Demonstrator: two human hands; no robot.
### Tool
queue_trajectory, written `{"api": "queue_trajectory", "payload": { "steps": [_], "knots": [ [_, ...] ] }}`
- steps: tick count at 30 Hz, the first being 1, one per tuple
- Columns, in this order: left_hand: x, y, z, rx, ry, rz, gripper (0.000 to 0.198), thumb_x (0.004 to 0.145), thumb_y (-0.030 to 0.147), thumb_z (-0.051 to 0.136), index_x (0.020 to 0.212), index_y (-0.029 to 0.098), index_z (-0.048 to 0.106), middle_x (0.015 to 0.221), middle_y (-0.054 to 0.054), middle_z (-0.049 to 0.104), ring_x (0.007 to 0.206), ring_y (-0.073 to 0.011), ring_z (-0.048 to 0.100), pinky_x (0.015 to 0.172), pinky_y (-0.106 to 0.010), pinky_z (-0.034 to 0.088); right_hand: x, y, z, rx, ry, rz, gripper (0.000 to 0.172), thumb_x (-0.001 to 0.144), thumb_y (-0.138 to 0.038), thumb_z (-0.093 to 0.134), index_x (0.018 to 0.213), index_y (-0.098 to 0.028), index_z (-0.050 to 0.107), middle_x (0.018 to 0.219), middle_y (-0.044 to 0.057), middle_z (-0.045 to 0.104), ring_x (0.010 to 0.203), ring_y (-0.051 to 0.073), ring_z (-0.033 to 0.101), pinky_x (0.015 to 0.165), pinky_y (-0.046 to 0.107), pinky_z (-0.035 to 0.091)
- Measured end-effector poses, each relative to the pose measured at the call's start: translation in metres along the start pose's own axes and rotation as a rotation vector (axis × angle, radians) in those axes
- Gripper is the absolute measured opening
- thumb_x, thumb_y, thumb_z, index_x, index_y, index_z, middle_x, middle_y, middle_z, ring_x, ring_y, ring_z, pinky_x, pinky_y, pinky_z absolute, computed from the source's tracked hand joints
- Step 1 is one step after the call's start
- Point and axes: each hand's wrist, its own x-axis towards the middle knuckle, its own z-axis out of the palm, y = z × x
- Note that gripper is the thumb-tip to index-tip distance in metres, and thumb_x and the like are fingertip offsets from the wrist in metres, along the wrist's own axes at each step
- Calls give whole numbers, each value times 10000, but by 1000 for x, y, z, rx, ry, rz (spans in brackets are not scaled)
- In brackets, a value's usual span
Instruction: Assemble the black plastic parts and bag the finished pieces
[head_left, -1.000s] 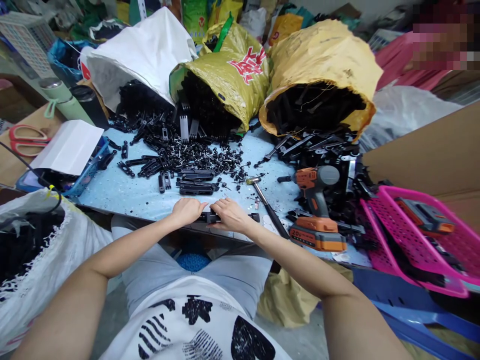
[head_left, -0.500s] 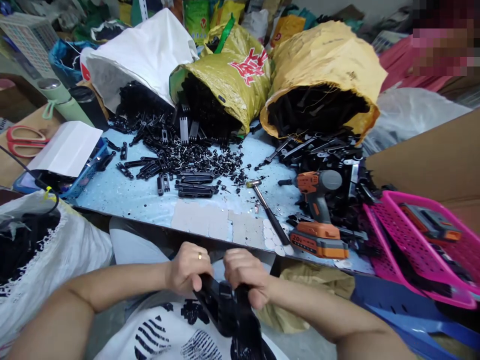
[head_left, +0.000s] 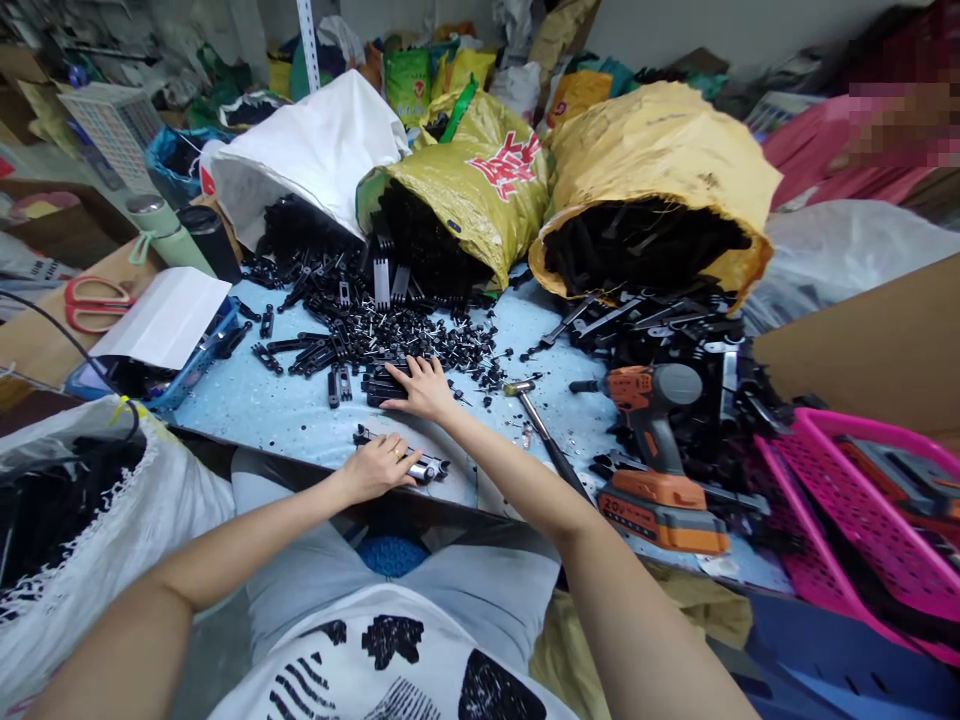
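Note:
My left hand rests on a black plastic assembly lying at the near edge of the light blue table, its fingers laid over the part and holding it down. My right hand reaches further in. Its fingers close on a small stack of long black plastic strips. Beyond that stack lies a scatter of small black parts and metal pins.
Three open sacks of black parts lie at the back: white, green-yellow, yellow. A hammer and an orange cordless drill lie to the right. A pink basket stands far right, a blue tray and red scissors left.
Both hands had pulled an assembly down toward my lap. Now the left hand is back at the table's near edge on a part and the right has reached out to the stack of strips.

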Motion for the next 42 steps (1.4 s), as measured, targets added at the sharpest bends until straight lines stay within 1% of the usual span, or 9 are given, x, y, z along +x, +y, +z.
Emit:
{"api": "queue_trajectory", "payload": {
  "steps": [6, 13, 17, 22, 26, 31, 36, 39, 42],
  "knots": [
    [0, 11, 6, -47, -52, -125, 356, 901, 319, 492, 1190, 114, 529, 979, -145, 595, 902, -244, 543, 718, -351, 424, 19, 1, 13, -37, 39, 79, 833, 750, -781, 366, 1400, -261, 360, 1352, 182, 424, 1148, 362, 405, 932, 491, 274],
    [35, -59, 39, -113, -73, -321, 369, 842, 346, 596, 1158, 156, 577, 1047, -141, 572, 962, -254, 520, 759, -353, 410, 63, 19, -1, 148, 84, 152, 678, 843, -719, 254, 1218, -231, 540, 1208, 113, 570, 1086, 278, 493, 925, 416, 332],
    [45, -81, 31, -165, -30, -381, 422, 873, 364, 549, 1238, 154, 516, 1128, -142, 561, 1062, -261, 489, 844, -370, 397, 116, 49, -15, 314, 182, 454, 502, 946, -518, 271, 1212, -154, 493, 1112, 131, 625, 1046, 249, 550, 874, 350, 395],
    [15, -128, 4, -70, 104, -1035, 318, 892, 222, 397, 1145, 90, 536, 1127, -167, 559, 1075, -272, 489, 902, -385, 393, 170, 76, -8, 542, 143, 731, 480, 859, -438, 528, 1194, -96, 491, 1110, 173, 620, 1028, 271, 585, 886, 380, 421],
    [-25, -164, -15, 15, -144, -1336, 331, 780, 168, 459, 1078, 71, 565, 1070, -194, 560, 1035, -317, 512, 859, -409, 428, 181, 82, -2, 682, 168, 745, 557, 768, -373, 650, 1206, -65, 497, 1161, 174, 591, 1055, 242, 563, 894, 343, 431],
    [-68, -150, -18, -4, -310, -1254, 330, 774, 253, 493, 1060, 113, 581, 1052, -181, 558, 1030, -348, 501, 812, -456, 450, 107, 73, -23, 740, 214, 348, 424, 804, -391, 589, 1128, -119, 574, 1036, 94, 625, 893, 182, 578, 800, 317, 472],
    [-91, -135, -13, -117, 47, -1153, 181, 776, 251, 519, 908, 147, 587, 990, -138, 583, 1027, -295, 518, 903, -438, 423, -46, 47, -44, 511, -59, -323, 327, 797, -214, 582, 1123, -202, 607, 1166, 96, 559, 1055, 214, 512, 866, 366, 457],
    [-83, -122, -17, -249, 441, -1092, 178, 773, 294, 567, 883, 164, 515, 1048, -118, 585, 1039, -244, 542, 924, -388, 423, -113, 32, -34, 295, -198, -311, 394, 838, -83, 434, 1157, -240, 604, 1242, 96, 535, 1069, 220, 504, 875, 381, 440],
    [-56, -92, -23, -453, 614, -1045, 250, 792, 365, 593, 903, 182, 463, 1064, -98, 594, 1016, -212, 569, 859, -334, 452, -138, 20, -17, 149, -144, 85, 403, 893, -196, 415, 1283, -219, 513, 1265, 137, 519, 1083, 262, 505, 874, 402, 435]
  ]
}}
